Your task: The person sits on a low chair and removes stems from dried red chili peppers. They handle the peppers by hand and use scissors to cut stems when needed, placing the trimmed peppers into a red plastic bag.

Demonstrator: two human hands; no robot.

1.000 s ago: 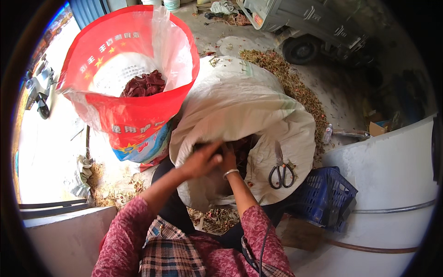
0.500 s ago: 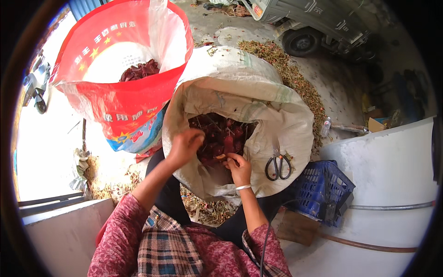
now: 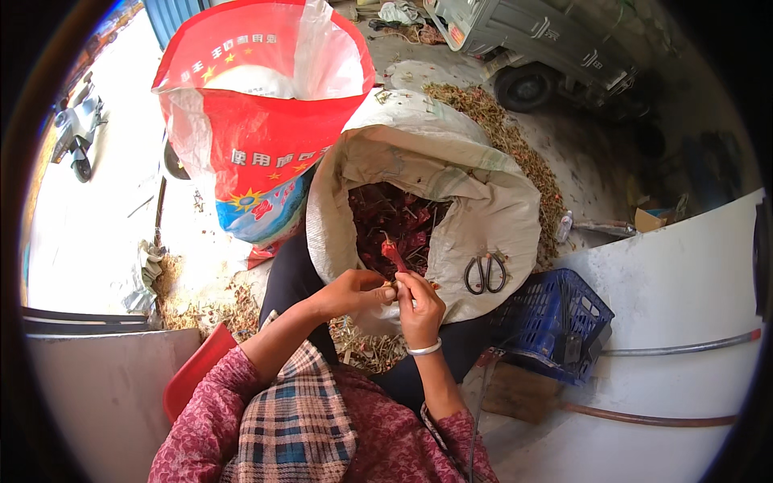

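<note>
hands: left hand (image 3: 354, 291) and right hand (image 3: 419, 306) are pinched together on one dried red chili (image 3: 394, 256), fingertips at its stem end, the pod sticking up and away from them over the sack mouth.
chili: held right at the near lip of the white woven sack (image 3: 491, 201), which is full of more dark red chilies (image 3: 386, 221) just beyond the hands.
slip risk: pod looks brittle, so I'd guess it could snap or crumble if the pinch twists too hard, and bits would drop on the lap instead of in a bag.
scissors: black pair (image 3: 485, 274) lying loose on the folded sack rim just right of the right hand; an elbow bump could probably knock them off or into the chilies.
red bag: tall red and white printed bag (image 3: 258, 137) up-left beyond the hands, standing open; looks floppy, might tip.
crate: blue plastic crate (image 3: 551, 322) to the right, low down.
ground: concrete yard, stems and husk litter (image 3: 515, 153) spread beyond the sack.
far off: a parked vehicle (image 3: 547, 56) at the top, a scooter (image 3: 76, 133) far left.
</note>
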